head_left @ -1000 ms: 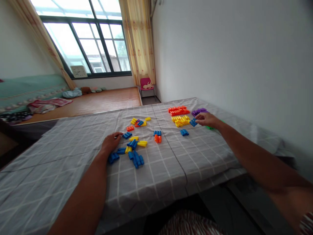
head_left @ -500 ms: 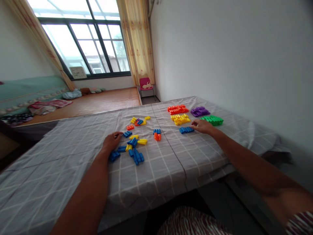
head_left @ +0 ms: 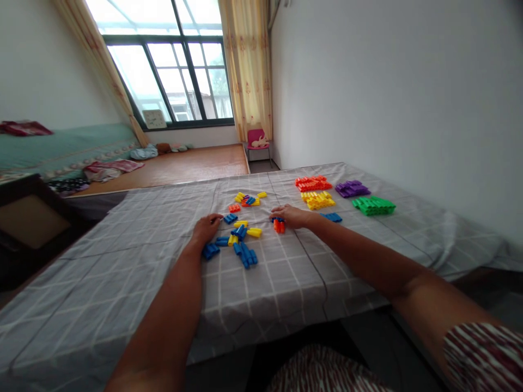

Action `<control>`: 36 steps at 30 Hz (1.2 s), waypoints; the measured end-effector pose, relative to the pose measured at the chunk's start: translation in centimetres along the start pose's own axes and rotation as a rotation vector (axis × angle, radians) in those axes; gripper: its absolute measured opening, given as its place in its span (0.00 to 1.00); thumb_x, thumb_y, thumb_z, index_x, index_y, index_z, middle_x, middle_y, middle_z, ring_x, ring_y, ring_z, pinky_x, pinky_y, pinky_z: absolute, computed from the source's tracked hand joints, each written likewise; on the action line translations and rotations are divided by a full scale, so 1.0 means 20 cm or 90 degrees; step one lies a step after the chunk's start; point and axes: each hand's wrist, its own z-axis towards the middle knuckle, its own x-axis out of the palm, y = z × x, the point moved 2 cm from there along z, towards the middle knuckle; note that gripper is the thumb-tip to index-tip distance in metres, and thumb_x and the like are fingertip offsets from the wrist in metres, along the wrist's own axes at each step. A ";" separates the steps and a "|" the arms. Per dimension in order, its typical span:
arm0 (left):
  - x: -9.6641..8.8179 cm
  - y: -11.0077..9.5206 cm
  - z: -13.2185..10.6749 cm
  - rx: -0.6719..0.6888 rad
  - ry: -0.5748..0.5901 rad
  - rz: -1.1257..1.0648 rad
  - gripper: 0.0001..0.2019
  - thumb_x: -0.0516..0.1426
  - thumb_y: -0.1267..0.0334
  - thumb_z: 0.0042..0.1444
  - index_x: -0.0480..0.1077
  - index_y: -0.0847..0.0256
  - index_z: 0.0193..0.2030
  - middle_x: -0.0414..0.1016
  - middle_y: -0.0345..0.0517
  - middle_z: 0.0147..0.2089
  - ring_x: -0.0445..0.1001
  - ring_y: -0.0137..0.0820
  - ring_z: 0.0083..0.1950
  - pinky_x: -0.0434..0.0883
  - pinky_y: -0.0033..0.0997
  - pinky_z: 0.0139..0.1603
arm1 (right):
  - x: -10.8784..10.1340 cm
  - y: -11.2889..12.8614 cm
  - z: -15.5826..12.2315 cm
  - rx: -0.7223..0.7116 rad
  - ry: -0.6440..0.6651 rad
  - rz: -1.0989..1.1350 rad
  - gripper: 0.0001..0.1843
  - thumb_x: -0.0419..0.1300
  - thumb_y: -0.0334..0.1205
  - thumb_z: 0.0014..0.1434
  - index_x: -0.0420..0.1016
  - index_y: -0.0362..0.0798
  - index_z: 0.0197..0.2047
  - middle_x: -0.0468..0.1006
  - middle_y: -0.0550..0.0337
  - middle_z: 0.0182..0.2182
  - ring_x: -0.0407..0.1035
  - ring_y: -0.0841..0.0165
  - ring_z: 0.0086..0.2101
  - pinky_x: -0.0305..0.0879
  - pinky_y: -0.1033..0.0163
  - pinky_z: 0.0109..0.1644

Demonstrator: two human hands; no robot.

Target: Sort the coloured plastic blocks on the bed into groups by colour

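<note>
Orange piece [head_left: 279,227], just nearside of fingers, right hand [head_left: 291,215].
Long axis runs near-to-far; whether fingers clamp anything cannot be determined.

Gray checked cloth [head_left: 143,256]: it is lying spread, slightly wrinkled, and is hanging over the near edge.
Piles at right: an orange pile [head_left: 313,183], a yellow pile [head_left: 318,201], a purple pile [head_left: 352,189] and a green pile [head_left: 374,206] are resting.
Blue pieces [head_left: 332,217]: these are lying near the yellow pile.
Loose pieces: a blue-and-yellow heap [head_left: 239,232] is sitting before a mixed cluster [head_left: 250,201].

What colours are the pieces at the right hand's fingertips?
Orange pieces and partly hidden blue pieces, best in the head view.
</note>
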 end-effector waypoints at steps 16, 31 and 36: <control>-0.02 0.00 0.01 -0.012 -0.001 0.008 0.19 0.50 0.58 0.58 0.77 0.56 0.51 0.80 0.46 0.51 0.76 0.37 0.51 0.71 0.31 0.52 | -0.18 -0.55 -0.84 0.402 -0.287 0.010 0.17 0.67 0.36 0.49 0.73 0.47 0.44 0.80 0.59 0.35 0.74 0.68 0.33 0.68 0.65 0.38; -0.28 -0.09 -0.03 0.023 0.022 -0.021 0.20 0.51 0.53 0.52 0.79 0.55 0.45 0.82 0.41 0.43 0.76 0.37 0.49 0.72 0.29 0.48 | -0.12 -0.62 -1.00 0.370 -0.204 0.038 0.22 0.61 0.27 0.49 0.78 0.46 0.49 0.80 0.51 0.48 0.75 0.59 0.48 0.67 0.57 0.55; -0.25 -0.19 -0.19 0.091 0.026 -0.066 0.20 0.52 0.54 0.54 0.78 0.58 0.47 0.81 0.43 0.48 0.76 0.36 0.51 0.71 0.32 0.54 | -0.16 -0.50 -0.88 0.269 -0.248 -0.040 0.24 0.62 0.28 0.48 0.77 0.48 0.51 0.77 0.49 0.53 0.68 0.54 0.55 0.60 0.48 0.62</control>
